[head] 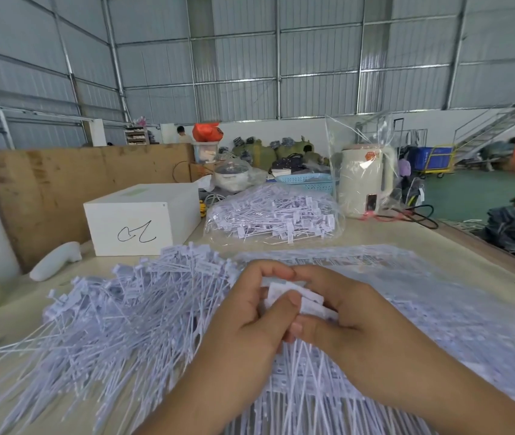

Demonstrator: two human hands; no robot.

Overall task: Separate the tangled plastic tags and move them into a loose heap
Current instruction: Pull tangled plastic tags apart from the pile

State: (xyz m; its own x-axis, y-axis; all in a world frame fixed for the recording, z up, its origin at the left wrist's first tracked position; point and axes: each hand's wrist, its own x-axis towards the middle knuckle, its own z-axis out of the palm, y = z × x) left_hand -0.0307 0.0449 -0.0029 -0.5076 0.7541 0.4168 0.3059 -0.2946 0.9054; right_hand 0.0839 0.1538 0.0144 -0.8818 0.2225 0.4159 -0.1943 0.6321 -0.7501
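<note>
Over the tag heap (118, 312), 2 hands — left (243, 321), right (341, 315) — pinching a tag bundle (297, 298)

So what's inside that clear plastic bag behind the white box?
The clear plastic bag is stuffed with white plastic tags, their thin tails and flat heads showing through the film. How deep the pile goes, or whether anything else lies beneath, is covered by the tags.
</note>
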